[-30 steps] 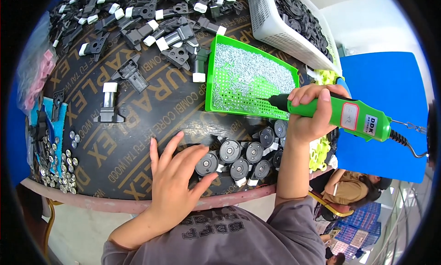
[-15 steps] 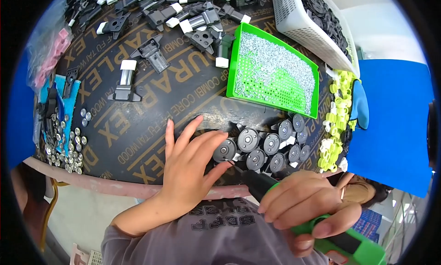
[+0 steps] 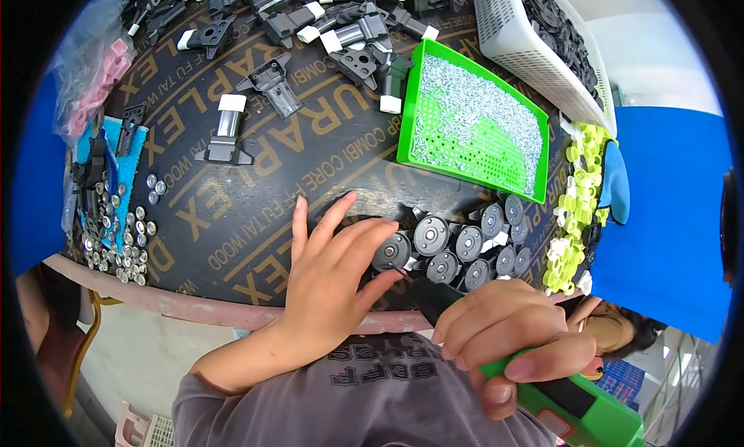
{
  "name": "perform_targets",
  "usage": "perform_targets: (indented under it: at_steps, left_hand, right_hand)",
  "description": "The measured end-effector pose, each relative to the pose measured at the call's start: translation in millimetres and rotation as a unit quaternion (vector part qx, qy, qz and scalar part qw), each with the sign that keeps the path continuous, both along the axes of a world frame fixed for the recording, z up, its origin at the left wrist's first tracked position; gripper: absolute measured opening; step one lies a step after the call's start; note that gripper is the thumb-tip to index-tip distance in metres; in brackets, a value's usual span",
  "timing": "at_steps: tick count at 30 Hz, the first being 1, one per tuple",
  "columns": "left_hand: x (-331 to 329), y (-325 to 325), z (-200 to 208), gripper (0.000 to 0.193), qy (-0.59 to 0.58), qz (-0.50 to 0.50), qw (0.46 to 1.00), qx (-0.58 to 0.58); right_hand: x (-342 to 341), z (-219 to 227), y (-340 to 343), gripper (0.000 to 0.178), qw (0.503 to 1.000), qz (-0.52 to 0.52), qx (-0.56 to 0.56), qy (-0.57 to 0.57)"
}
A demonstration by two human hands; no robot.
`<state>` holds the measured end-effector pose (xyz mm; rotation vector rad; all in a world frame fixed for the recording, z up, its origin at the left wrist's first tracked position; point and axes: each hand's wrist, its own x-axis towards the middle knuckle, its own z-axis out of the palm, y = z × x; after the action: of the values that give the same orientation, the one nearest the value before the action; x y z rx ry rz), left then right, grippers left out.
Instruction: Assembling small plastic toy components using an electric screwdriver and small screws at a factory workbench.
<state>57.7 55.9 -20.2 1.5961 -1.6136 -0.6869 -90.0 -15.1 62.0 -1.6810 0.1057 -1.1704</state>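
My left hand [image 3: 325,273] has its thumb and index finger at either side of the leftmost grey round-topped part [image 3: 391,251], with the other fingers stretched over the table. In my right hand [image 3: 511,335] is a green and black electric screwdriver [image 3: 581,412], gripped round its body. Its dark nose points left toward that part, and the thin bit ends beside my left thumb and the disc's lower edge. Whether the bit touches the part I cannot tell. Several more round grey discs [image 3: 431,235] stand in tight rows just right of it.
A green tray [image 3: 404,129] of small silvery screws lies beyond the discs. Behind it stands a white basket [image 3: 535,67] of dark parts. Yellow-green plastic pieces [image 3: 572,207] line the right. Black white-capped parts [image 3: 225,133] lie at far left, small metal discs [image 3: 133,249] nearer.
The whole view has shifted a little, so the table things appear further right. The screwdriver has tilted slightly, its nose still by the leftmost disc. My left hand stays at the same part.
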Motion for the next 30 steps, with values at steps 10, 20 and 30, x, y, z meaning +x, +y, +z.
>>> perform_targets:
  at_steps: [10,20,30]
  left_hand:
    - [1.8,1.2,1.4,0.051,-0.045,0.002,0.999,-0.015]
    - [-5.2,2.0,-3.9,0.048,-0.054,0.006,0.997,-0.054]
    - [-7.4,2.8,-1.8,0.048,0.022,0.076,0.992,-0.099]
  right_hand:
    - [3.0,2.5,-1.9,0.030,0.999,0.015,0.028,0.028]
    - [-40.3,34.3,-19.5,0.045,0.968,-0.248,0.034,-0.005]
    - [-143.3,28.0,-37.8,0.082,0.776,-0.570,-0.063,0.263]
